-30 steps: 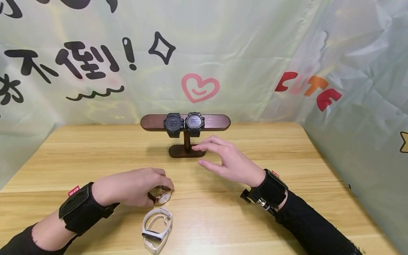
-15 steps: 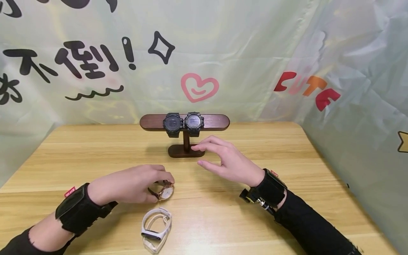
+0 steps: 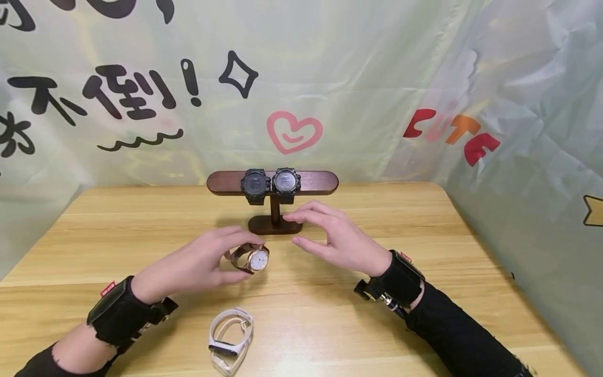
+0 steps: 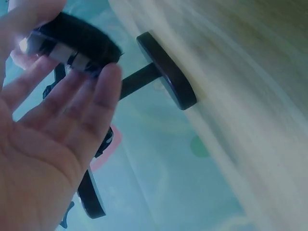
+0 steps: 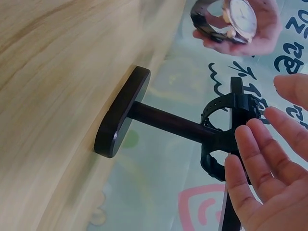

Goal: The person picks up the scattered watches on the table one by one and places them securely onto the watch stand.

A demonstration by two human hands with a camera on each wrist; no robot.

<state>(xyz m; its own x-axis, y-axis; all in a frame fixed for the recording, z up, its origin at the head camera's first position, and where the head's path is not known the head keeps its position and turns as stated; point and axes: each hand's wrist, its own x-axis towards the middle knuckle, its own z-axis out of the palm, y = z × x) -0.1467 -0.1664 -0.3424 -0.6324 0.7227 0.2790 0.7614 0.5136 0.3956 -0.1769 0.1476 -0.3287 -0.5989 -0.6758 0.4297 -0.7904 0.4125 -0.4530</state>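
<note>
My left hand (image 3: 207, 262) pinches a wristwatch (image 3: 258, 259) between thumb and fingers, lifted above the table. The watch has a white dial, a rose-gold case and a dark strap closed in a loop; in the right wrist view the same watch (image 5: 242, 19) faces sideways. In front of the dark wooden watch stand (image 3: 226, 182) hovers my right hand (image 3: 336, 235), fingers loosely extended and holding nothing. Two black digital watches, a left one (image 3: 256, 184) and a right one (image 3: 285, 181), are strapped side by side around the stand's bar. The left wrist view shows the held watch (image 4: 72, 45) from behind.
A white fitness band (image 3: 231, 343) lies looped at the front of the wooden table (image 3: 377, 324), left of centre. Behind the table hangs a pale printed curtain (image 3: 358, 104). The stand's oval base (image 3: 264, 226) rests near the table's middle back.
My left hand has raised the wristwatch off the table and carried it forward and slightly right, turning its dial more to view. My right hand stays where it was.
</note>
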